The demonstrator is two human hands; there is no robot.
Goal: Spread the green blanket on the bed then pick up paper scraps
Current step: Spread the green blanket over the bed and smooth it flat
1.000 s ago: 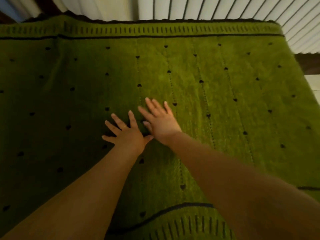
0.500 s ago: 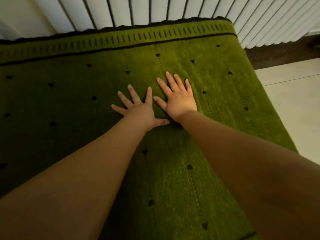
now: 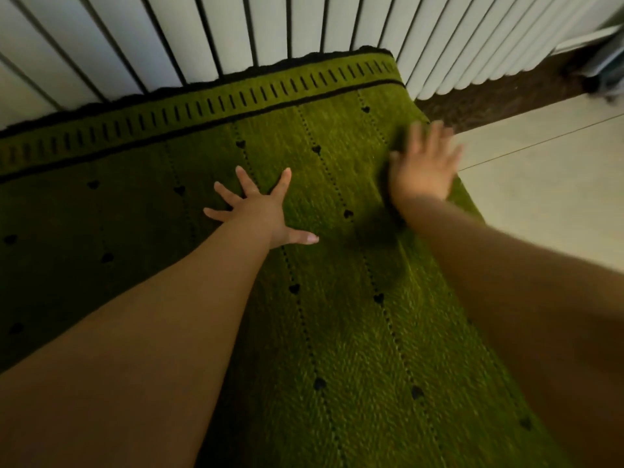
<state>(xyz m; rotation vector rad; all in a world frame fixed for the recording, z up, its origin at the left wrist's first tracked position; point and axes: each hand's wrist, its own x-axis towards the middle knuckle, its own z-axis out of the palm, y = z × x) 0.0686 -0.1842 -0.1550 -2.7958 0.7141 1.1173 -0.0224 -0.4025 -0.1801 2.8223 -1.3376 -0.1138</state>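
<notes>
Two bare hands reach forward over a bed. The left hand (image 3: pixel 260 211) lies flat on the green blanket (image 3: pixel 337 332), fingers spread wide and straight. The right hand (image 3: pixel 423 167) is blurred, fingers straight and open, at the blanket's right edge, holding nothing. The blanket lies spread flat across the bed, patterned with small black hearts and a black-dashed border along its far end. Beyond it stands a white slatted wall (image 3: pixel 236 32). To the right is pale tiled floor (image 3: pixel 547 197).

No readable text, labels, brands or numbers appear anywhere; the blurred far right corner may hide some, but nothing legible.
</notes>
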